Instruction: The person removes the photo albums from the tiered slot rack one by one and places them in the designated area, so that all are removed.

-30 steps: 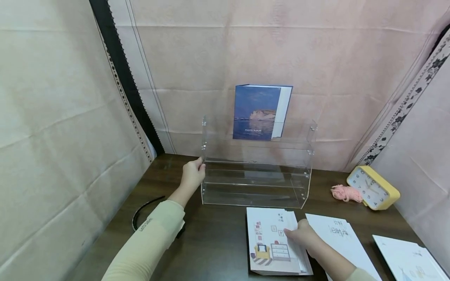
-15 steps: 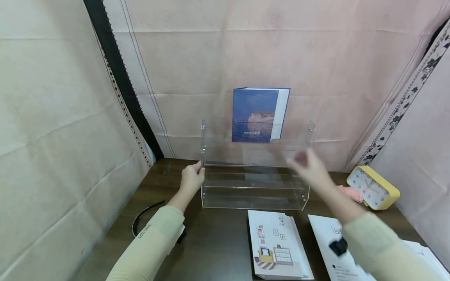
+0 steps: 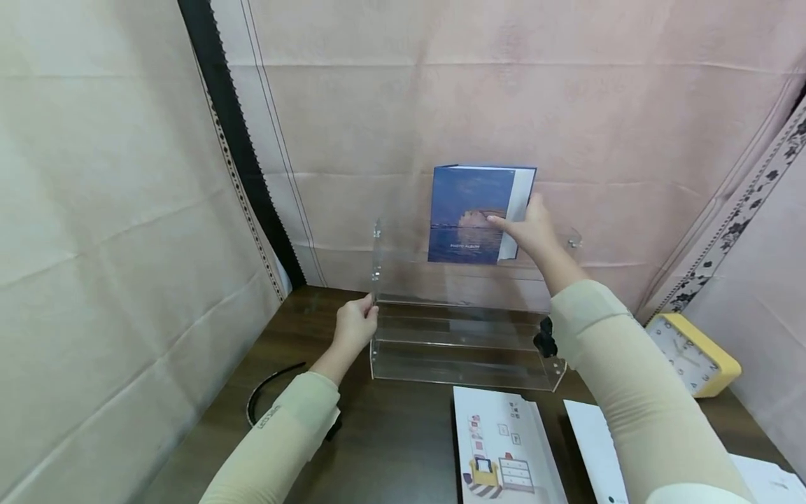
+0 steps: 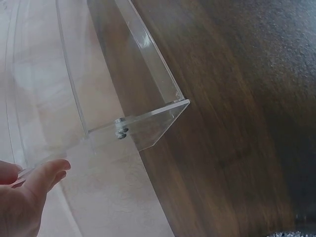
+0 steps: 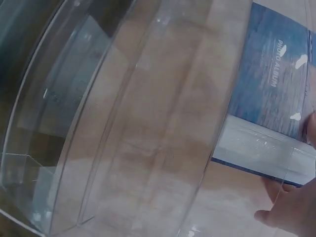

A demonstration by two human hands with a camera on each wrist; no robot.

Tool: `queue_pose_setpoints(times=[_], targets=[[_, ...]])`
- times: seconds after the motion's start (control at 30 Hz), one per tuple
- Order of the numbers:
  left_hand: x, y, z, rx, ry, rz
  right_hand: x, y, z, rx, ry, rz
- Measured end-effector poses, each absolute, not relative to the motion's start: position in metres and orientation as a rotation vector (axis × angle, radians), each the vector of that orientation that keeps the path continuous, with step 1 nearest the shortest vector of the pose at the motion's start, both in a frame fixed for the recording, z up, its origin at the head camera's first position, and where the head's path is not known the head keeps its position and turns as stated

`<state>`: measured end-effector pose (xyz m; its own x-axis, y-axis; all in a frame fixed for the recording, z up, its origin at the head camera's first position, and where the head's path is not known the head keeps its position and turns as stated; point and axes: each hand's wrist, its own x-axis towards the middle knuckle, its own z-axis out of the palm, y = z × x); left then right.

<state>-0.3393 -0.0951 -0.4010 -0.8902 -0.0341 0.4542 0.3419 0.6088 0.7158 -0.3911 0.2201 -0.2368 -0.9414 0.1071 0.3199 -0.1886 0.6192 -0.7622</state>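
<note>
A clear acrylic rack (image 3: 462,364) with stepped shelves stands at the back of the dark wooden table. On its top tier a blue photo album (image 3: 466,203) with a white side strip stands upright. My right hand (image 3: 535,227) holds the album's right edge, thumb across the front and fingers behind. In the right wrist view, fingers also show behind the photo album (image 5: 269,84) near its strip. My left hand (image 3: 354,325) pinches the rack's left side panel between thumb and fingers. Through the left wrist view, the left hand (image 4: 29,197) grips the clear panel's edge.
Illustrated white booklets (image 3: 506,455) lie in a stack before the rack. Another white booklet (image 3: 592,437) lies right of it, partly under my right forearm. A yellow clock (image 3: 693,353) stands far right. A black curved band (image 3: 255,399) lies beside my left forearm.
My right hand has left the illustrated booklets and moved up and back to the photo album, now holding its right edge. The left hand keeps its grip on the rack's side.
</note>
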Motion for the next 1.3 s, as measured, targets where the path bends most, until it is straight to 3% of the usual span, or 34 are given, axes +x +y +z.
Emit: queue_pose_setpoints(times=[0.17,0.5,0.67,0.83,0.93,1.03,1.3], targets=[[-0.338,-0.095,-0.404,-0.232,-2.424,-1.175,-0.400,0.212,-0.227,0.217,-2.362,1.296],[-0.343,-0.091,-0.397,-0.240,-2.461,-1.178,-0.392,0.190,-0.156,0.497,-2.263,0.967],[-0.344,-0.089,-0.395,-0.237,-2.458,-1.193,-0.375,0.198,-0.143,0.512,-2.085,1.071],[-0.345,-0.087,-0.391,-0.258,-2.476,-1.267,-0.333,0.207,-0.146,0.568,-1.856,1.517],[-0.346,-0.089,-0.390,-0.236,-2.507,-1.404,-0.301,0.206,-0.173,0.585,-1.803,1.814],[-0.347,-0.094,-0.389,-0.130,-2.507,-1.637,-0.270,0.196,-0.225,0.544,-1.881,2.037],[-0.349,-0.099,-0.384,-0.056,-2.525,-1.800,-0.209,0.139,-0.374,0.039,-2.330,2.309]])
